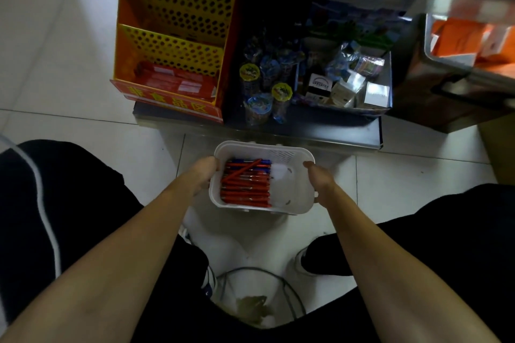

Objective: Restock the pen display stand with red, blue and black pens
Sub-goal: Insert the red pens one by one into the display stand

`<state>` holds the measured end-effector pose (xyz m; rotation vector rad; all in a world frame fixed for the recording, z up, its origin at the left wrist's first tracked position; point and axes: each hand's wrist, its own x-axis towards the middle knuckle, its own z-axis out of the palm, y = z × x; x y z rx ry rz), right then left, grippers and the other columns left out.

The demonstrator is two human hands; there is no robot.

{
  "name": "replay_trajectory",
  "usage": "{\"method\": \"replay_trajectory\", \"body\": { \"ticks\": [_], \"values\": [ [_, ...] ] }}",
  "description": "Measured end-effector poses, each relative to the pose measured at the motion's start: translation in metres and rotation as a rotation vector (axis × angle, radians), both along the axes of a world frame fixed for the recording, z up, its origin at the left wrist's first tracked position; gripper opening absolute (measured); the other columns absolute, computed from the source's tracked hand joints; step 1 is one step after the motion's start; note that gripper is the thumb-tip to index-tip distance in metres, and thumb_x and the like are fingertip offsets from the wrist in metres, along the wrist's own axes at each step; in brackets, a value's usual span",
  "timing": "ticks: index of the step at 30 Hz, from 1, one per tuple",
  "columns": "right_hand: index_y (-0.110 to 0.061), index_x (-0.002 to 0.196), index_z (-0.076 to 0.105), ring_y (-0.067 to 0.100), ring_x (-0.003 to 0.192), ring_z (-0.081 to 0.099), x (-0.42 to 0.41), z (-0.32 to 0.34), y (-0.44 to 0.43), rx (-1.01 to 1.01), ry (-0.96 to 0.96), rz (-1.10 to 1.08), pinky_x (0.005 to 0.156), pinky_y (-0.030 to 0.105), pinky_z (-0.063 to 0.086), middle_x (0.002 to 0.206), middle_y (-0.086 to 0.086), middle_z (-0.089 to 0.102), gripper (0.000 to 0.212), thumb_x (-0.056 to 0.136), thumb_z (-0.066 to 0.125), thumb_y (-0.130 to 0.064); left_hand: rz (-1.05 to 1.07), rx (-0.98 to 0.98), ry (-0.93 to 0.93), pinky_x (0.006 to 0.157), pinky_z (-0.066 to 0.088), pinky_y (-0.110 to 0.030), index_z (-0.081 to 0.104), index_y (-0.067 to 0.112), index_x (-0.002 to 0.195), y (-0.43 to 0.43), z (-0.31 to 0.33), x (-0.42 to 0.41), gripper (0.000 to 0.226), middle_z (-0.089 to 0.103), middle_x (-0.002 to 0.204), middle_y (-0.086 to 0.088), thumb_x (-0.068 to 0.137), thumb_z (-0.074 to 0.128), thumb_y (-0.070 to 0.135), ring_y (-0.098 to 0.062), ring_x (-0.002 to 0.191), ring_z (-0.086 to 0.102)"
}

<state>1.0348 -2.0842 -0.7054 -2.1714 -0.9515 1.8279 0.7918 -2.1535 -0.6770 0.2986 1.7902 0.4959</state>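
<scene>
Left hand (204, 172): at the left wall of the white plastic basket (298, 189), thumb up by the rim, fingers wrapped round the outside – gripping it.
Right hand (319, 178): at the basket's right wall, thumb over the rim, fingers curled beneath – gripping it.
Basket: carried between both hands above the tiled floor (69, 69), just in front of the low shelf (320, 125) and apart from it.
Pens (245, 186): lying in the left part of the basket, mostly red barrels side by side; one red pen lies slantwise over the others, and blue barrels (250, 161) show at the far edge. No black pens can be made out.
Pen display stand (178, 22): orange-yellow, with perforated tiers stepping upward, standing at the left end of the shelf. The holes seen hold no pens.
Lowest tier: red flat boxes (175, 81) lie in it, behind a red sign strip (170, 101) with yellow characters.
Right of the stand: clear cups with printed lids (262, 86), then small cartons (345, 89) in a tray; the labels are blurred.
Person: crouched, dark trousers (69, 203) on either side; a dark cable (289, 292) loops on the floor between the feet.
</scene>
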Motion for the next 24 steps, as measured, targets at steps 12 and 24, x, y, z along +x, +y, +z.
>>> {"method": "replay_trajectory", "body": {
  "ticks": [12,24],
  "values": [
    [-0.015,0.145,0.039,0.031,0.131,0.045,-0.018,0.039,-0.047,0.415,-0.260,0.689,0.108,0.045,0.041,0.147,0.011,0.045,0.053,0.096,0.049,-0.031,-0.921,0.383,0.660,0.115,0.021,-0.048,0.024,0.033,0.149,-0.008,0.022,0.030,0.074,0.022,0.158,-0.009,0.085,0.062,0.029,-0.032,0.142,0.023],
    [-0.024,0.153,0.022,0.028,0.148,0.016,-0.023,-0.017,-0.031,0.436,-0.423,1.119,0.120,0.041,0.016,0.163,0.007,0.012,0.057,0.101,0.038,-0.041,-1.314,0.321,0.659,0.118,0.014,-0.044,0.022,0.039,0.149,-0.003,-0.064,0.041,0.069,0.018,0.158,0.001,0.090,0.058,0.038,-0.028,0.141,0.021]
  ]
}}
